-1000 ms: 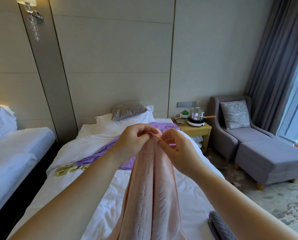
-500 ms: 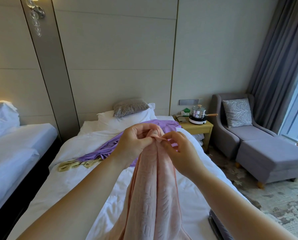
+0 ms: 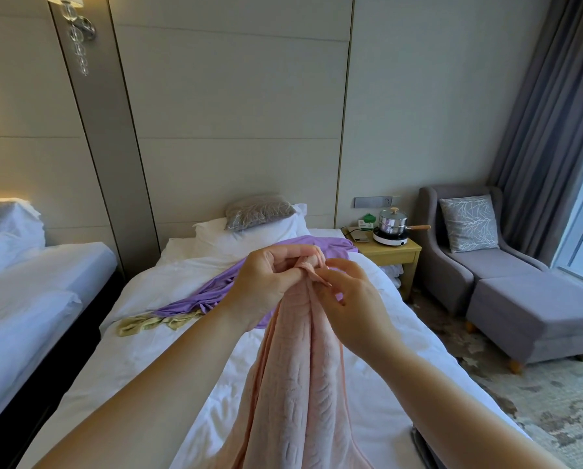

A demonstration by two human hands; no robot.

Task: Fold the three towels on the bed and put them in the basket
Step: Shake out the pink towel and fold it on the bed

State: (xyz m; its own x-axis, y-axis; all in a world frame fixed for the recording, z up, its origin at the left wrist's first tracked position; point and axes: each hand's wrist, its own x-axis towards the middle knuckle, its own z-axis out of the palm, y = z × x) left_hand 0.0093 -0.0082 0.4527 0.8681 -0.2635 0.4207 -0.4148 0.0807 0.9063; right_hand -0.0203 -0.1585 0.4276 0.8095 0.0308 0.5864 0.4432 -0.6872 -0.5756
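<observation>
A pink towel [image 3: 300, 377] is held up above the bed [image 3: 148, 367], gathered at its top edge and hanging down in long folds toward the bottom of the view. The left hand [image 3: 269, 282] is closed around the bunched top of the towel, fingers curled over it and thumb pressed against the fabric. The right hand [image 3: 347, 299] is just beside it, touching the same top edge — a corner of the towel is pinched between thumb and forefinger, the other fingers loosely bent. Both forearms are raised from the lower corners of the frame.

On the white bedding behind the hands a purple towel [image 3: 222, 292] is spread unfolded, running from the pillows toward the left side of the bed. A yellow-green towel [image 3: 154, 324] is crumpled at its near left end, touching it. A grey patterned pillow [image 3: 258, 211] is set on white pillows at the headboard.

At the lower right edge, beside the bed, a dark grey object [image 3: 422, 448] is partly seen — whether it is the basket cannot be told. A wooden nightstand [image 3: 394, 252] with a steel pot [image 3: 393, 221] is placed right of the bed, a grey armchair [image 3: 486, 252] beyond it.
</observation>
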